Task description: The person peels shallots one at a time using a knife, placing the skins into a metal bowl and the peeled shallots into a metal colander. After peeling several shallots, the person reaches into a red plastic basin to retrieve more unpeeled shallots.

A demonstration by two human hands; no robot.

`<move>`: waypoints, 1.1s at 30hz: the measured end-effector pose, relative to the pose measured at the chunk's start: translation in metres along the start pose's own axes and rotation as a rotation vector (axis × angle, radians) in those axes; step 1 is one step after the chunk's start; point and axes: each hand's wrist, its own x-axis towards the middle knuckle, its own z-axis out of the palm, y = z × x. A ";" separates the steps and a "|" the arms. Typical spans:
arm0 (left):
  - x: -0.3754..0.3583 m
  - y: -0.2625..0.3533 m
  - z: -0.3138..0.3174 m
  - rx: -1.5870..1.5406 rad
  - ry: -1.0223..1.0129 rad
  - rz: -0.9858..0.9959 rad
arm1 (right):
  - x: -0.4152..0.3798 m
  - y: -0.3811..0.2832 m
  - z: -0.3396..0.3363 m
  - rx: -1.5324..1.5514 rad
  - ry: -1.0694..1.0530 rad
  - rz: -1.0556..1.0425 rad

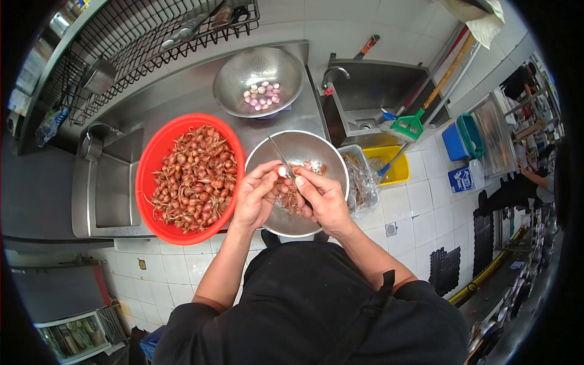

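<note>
My left hand (pixel 258 193) pinches a shallot (pixel 281 171) whose pale cut end shows. In my right hand (pixel 323 198) is a knife (pixel 281 152), its blade pointing up and left, close against the shallot. Both hands are over a steel bowl (pixel 339 159) that holds reddish-brown peelings (pixel 314 168). To the left, a red basin (pixel 146 176) is heaped with unpeeled shallots (pixel 196 179). Behind the bowl stands a steel colander (pixel 234 73) with several peeled shallots (pixel 262 95) at its bottom.
A steel sink (pixel 115 194) lies at the left and another sink (pixel 389 85) at the back right. A wire rack (pixel 140 48) hangs above the counter. On the tiled floor are a plastic-lined container (pixel 362 182), a yellow bucket (pixel 398 167), a broom (pixel 409 126) and a blue bin (pixel 455 144). Another person (pixel 535 178) is far right.
</note>
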 end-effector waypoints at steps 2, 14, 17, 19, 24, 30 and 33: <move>0.000 -0.001 0.001 0.009 0.035 -0.040 | 0.000 0.000 0.001 -0.015 -0.002 -0.028; -0.003 0.004 -0.010 -0.088 0.045 -0.009 | 0.014 0.025 -0.027 -0.121 0.194 -0.146; -0.004 0.005 -0.015 -0.058 0.035 -0.028 | 0.023 0.042 -0.054 -0.516 0.077 -0.067; -0.004 0.003 -0.018 -0.069 0.045 -0.027 | 0.018 0.030 -0.054 -0.815 0.092 -0.056; -0.006 0.003 -0.017 -0.038 0.053 0.023 | 0.016 0.036 -0.054 -0.792 0.113 -0.189; -0.008 0.001 -0.006 0.109 0.104 0.074 | 0.005 0.018 -0.030 -0.200 -0.029 -0.160; -0.007 -0.003 -0.004 0.118 0.089 0.091 | -0.001 0.013 -0.014 -0.242 -0.154 -0.219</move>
